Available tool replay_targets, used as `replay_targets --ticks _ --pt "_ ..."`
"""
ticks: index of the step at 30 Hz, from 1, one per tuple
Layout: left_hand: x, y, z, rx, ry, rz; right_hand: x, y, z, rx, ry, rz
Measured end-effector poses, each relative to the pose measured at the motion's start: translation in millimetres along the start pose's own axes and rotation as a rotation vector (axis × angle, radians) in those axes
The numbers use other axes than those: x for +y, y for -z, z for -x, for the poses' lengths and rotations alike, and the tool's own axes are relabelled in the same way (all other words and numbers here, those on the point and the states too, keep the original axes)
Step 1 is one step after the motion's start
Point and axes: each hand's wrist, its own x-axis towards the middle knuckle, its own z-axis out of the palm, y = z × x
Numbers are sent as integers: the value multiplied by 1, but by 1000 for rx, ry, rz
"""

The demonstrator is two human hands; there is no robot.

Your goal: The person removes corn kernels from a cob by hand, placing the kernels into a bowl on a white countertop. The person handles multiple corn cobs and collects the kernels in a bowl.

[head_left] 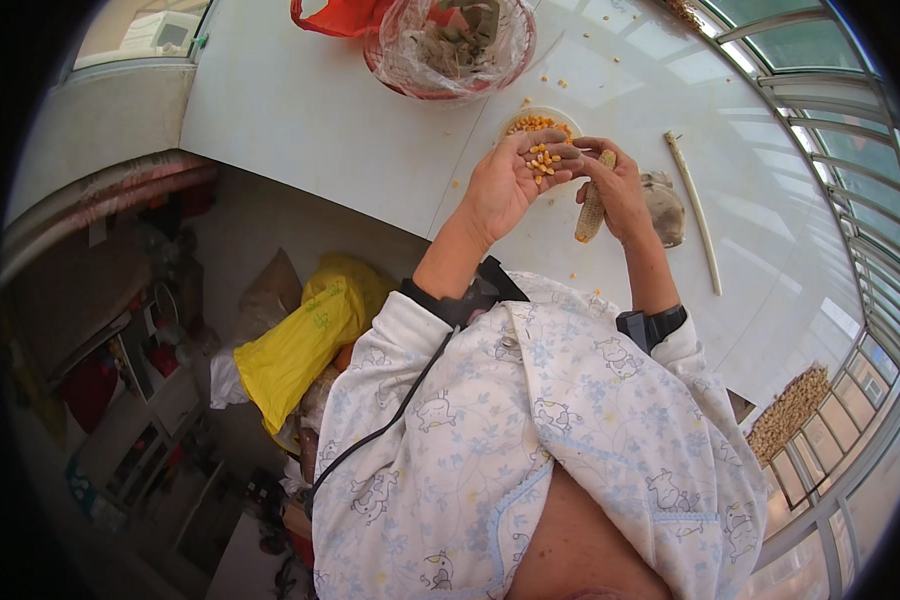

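My left hand [503, 187] is turned palm up, slightly cupped, with several yellow corn kernels [542, 163] lying in it. Against its fingertips, my right hand [622, 195] grips a corn cob [591, 211] that looks mostly bare, with a little orange at its lower end. Just beyond the left hand, a round container [573, 121] holds more loose kernels; the hands hide its near side. To the right of the right hand lies a greyish-brown lump [665, 210], whose kind I cannot make out.
A long pale stick [695, 213] lies on the white table [325, 100]. A basket lined with clear plastic [450, 92] stands beside a red bag [340, 18] at the far side. Kernels are scattered about. A yellow bag [305, 340] sits below, left; peanut-like pieces [788, 412] lie by the window.
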Motion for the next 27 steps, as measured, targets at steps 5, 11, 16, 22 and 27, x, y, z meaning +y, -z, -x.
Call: replay_targets --ticks 5,11,16,22,27 --pt "-1 -2 1 -28 -6 22 2 2 1 5 4 -10" --pt "-2 -4 0 -48 -22 88 0 3 2 14 -4 -37" --pt "-3 -3 1 -66 -19 64 0 3 3 14 5 -44" --pt "-4 -2 -1 -64 -20 62 4 4 1 28 -11 -52" --pt "-5 0 -2 -70 -14 145 6 5 1 32 -7 -62"
